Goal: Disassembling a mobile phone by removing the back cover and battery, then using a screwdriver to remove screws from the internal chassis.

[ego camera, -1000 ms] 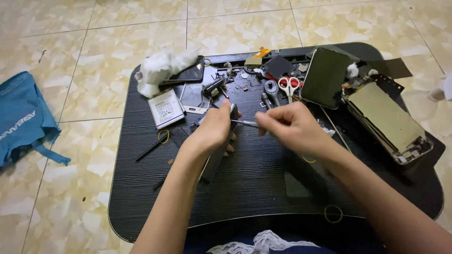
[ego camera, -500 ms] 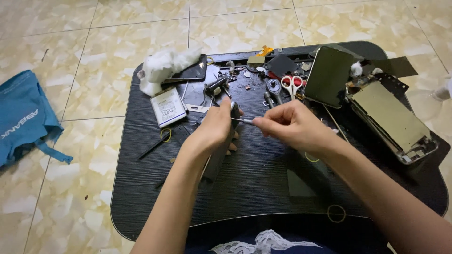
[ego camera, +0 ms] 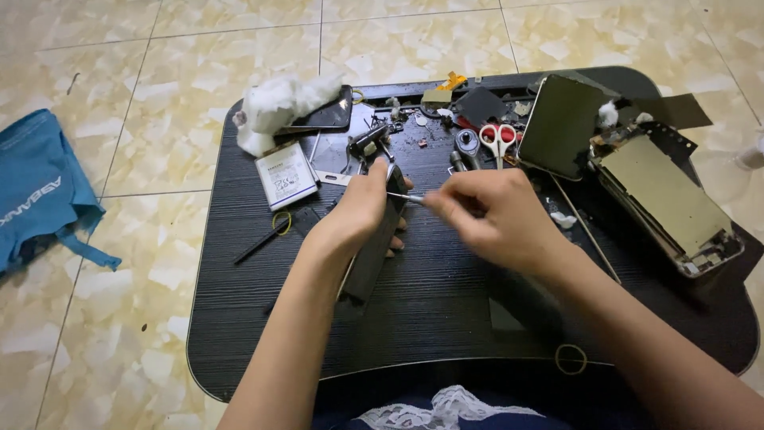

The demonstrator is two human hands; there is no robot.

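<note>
One phone (ego camera: 374, 243): dark, slim, tilted on the table (ego camera: 446, 318).
Left hand (ego camera: 358, 211): gripped the phone.
Right hand (ego camera: 497, 215): pinched thin metal tool (ego camera: 406, 197).

A black lap table (ego camera: 446, 318) fills the middle of the frame on a cream tiled floor (ego camera: 159, 80). At far left lies a blue cloth bag (ego camera: 40, 187). On the table's upper left sit white cotton wadding (ego camera: 274, 103) and a flat phone battery (ego camera: 286, 175). Red-handled scissors (ego camera: 499, 139) lie at upper centre. A disassembled tablet (ego camera: 664, 199) lies at right, and a rubber band (ego camera: 571, 359) at lower right.
</note>
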